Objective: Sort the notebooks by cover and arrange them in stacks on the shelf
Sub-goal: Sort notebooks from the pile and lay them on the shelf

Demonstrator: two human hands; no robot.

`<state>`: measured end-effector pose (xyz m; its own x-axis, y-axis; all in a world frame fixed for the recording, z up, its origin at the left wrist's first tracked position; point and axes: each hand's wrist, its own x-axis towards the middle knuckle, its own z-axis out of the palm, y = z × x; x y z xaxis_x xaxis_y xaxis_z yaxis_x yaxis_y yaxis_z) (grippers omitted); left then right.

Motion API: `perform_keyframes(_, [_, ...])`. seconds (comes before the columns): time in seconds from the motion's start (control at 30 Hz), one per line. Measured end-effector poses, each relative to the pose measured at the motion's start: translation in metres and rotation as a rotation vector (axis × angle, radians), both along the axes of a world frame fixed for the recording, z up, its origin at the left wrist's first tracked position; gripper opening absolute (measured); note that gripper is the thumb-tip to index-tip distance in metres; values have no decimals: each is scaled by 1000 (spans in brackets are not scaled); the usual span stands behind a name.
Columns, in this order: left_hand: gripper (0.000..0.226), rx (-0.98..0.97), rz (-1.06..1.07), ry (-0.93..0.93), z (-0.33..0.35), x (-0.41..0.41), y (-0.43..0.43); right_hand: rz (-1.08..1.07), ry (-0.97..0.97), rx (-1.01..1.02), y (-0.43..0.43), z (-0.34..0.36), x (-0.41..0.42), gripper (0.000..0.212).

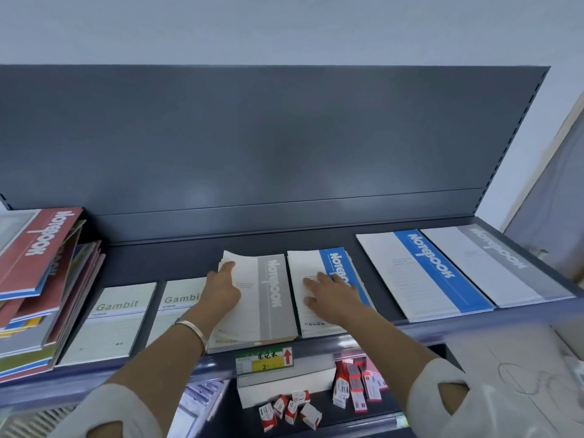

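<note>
On the dark shelf point(177, 263) lie sorted notebooks. My left hand point(222, 287) rests on the left edge of a stack of grey-striped notebooks point(268, 298), fingers reaching toward its curled far corner. My right hand point(331, 294) lies flat on a stack of blue-striped notebooks point(339, 267) beside it. Two green Gambit notebooks point(113, 324) lie to the left. A larger blue-striped notebook point(420, 273) and a larger grey-striped one point(486, 260) lie at the right. A messy pile of mixed notebooks point(34, 286), red ones on top, sits at the far left.
A price label point(264, 360) with a red arrow hangs on the shelf's front rail. Below, a lower shelf holds small red-and-white boxes point(290, 409) and a white box point(284, 384). The shelf's tall dark back panel point(284, 147) rises behind the notebooks.
</note>
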<state>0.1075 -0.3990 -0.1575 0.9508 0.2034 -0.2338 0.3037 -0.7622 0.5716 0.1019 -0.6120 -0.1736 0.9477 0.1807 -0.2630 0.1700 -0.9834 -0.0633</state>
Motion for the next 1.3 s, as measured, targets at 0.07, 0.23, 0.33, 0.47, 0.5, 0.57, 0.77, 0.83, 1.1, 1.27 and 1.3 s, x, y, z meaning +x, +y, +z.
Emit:
perform_keyframes(0.07, [60,80,-26,28,-3,0,0,-4,5,5,1,-2,-2,49])
perform_keyframes(0.23, [40,319,-90,64,-3,-3,-4,-25,28,4,3,-1,-5,49])
perform_keyframes(0.33, [36,468,-122,55,-3,-7,-6,-25,44,-1,4,1,-6,49])
perform_keyframes(0.47, [44,568,-187,-27,-4,-12,-5,-12,0,-1,5,7,-4,45])
perform_keyframes(0.5, [46,585,-205,-64,-4,-12,-4,4,-38,-12,7,9,-4,44])
perform_keyframes(0.57, [46,632,-237,-140,-3,-13,-1,50,-126,-28,12,13,-2,44])
perform_keyframes(0.77, [37,685,-247,-236,17,-18,20,148,-242,76,49,24,9,40])
perform_keyframes(0.83, [36,684,-223,-245,26,-22,40,195,-271,128,74,31,12,40])
perform_keyframes(1.1, [37,681,-24,-304,61,-48,174,402,-335,341,230,66,19,38])
perform_keyframes(1.27, [39,756,92,-323,84,-57,280,491,-324,444,335,89,17,38])
perform_keyframes(1.3, [41,751,101,-292,87,-57,303,500,-315,465,353,92,17,38])
